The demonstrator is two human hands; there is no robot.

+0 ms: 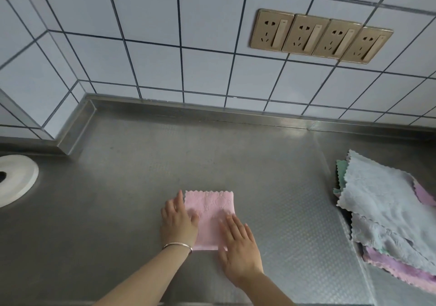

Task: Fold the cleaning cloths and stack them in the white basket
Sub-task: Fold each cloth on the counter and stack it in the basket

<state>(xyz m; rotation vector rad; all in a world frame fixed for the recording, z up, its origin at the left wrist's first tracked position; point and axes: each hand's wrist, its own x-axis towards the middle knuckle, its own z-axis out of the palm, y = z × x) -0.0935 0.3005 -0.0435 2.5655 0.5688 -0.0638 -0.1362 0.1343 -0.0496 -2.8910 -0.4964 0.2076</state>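
Note:
A pink cleaning cloth [212, 209], folded into a narrow rectangle, lies flat on the steel counter [141, 176] in front of me. My left hand [178, 220] rests flat on its left edge, fingers spread, a thin bracelet on the wrist. Pressed flat on the cloth's lower right corner is my right hand [239, 246]. A loose pile of unfolded cloths [387, 202], grey-blue on top with pink, purple and green ones beneath, lies at the right edge of the counter. No white basket shows in this view.
A white round fitting [16, 178] sits in the counter at the far left. The tiled wall [188, 46] runs along the back, with a row of gold sockets [320, 36]. A raised steel lip borders the counter at the back and left.

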